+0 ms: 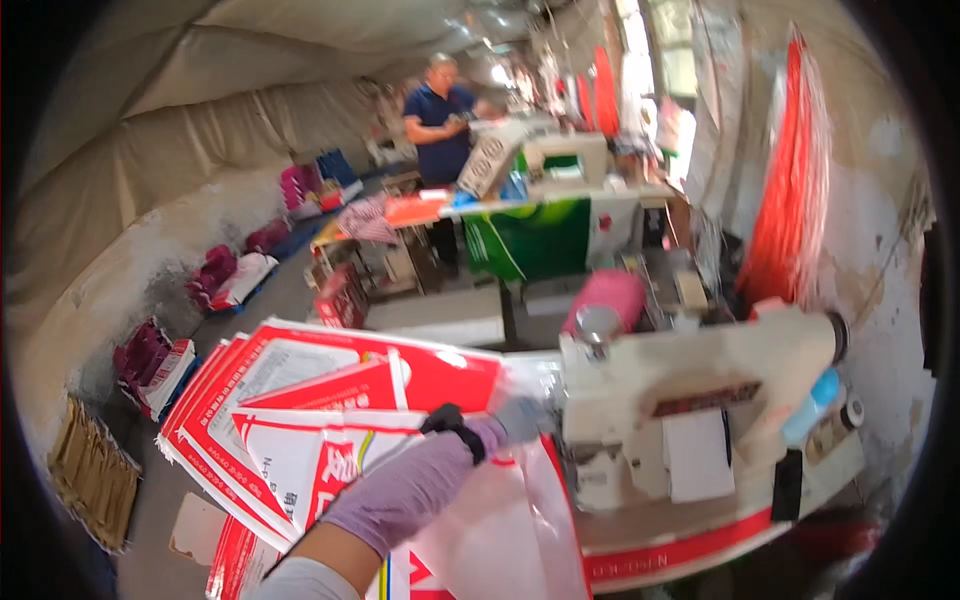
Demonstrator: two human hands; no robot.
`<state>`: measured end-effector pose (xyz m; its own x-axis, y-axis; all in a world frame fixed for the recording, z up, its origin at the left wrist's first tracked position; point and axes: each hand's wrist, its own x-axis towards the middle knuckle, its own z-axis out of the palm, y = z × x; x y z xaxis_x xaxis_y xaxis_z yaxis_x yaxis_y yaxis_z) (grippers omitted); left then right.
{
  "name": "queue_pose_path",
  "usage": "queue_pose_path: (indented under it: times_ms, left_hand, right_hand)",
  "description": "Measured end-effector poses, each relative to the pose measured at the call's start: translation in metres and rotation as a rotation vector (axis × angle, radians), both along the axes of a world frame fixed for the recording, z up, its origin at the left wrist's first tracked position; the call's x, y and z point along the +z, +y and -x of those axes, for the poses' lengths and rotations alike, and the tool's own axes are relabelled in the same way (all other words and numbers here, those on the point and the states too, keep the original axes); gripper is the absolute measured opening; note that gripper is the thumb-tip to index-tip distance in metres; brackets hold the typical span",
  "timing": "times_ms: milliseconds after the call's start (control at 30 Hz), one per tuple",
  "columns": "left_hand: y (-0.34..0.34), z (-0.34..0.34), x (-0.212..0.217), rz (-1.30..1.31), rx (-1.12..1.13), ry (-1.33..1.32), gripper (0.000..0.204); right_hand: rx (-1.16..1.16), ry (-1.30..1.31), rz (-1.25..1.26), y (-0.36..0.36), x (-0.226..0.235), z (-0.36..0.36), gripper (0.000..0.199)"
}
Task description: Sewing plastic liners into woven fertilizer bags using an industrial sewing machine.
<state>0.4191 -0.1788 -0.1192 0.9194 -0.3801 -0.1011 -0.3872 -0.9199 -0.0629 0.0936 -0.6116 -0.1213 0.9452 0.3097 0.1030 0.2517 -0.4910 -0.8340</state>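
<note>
My left grip [415, 485], purple-gloved, is clamped on a clear plastic bag [510, 530] beside the cream sewing machine [690, 385]; right grip unseen.

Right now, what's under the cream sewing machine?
Under the cream sewing machine lies a red-and-white printed woven sack, its red-banded edge showing below. The purple-gloved hand rests on sacks to its left. The table surface beneath is covered.
</note>
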Motion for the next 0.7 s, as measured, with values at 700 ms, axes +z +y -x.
queue_pose_path:
  times_ms: [700]
  left_hand:
    - [-0.121, 0.204, 0.058, 0.256, -0.441, 0.226, 0.024]
  right_hand:
    - [-0.055, 0.211, -0.185, 0.105, -0.028, -0.091, 0.043]
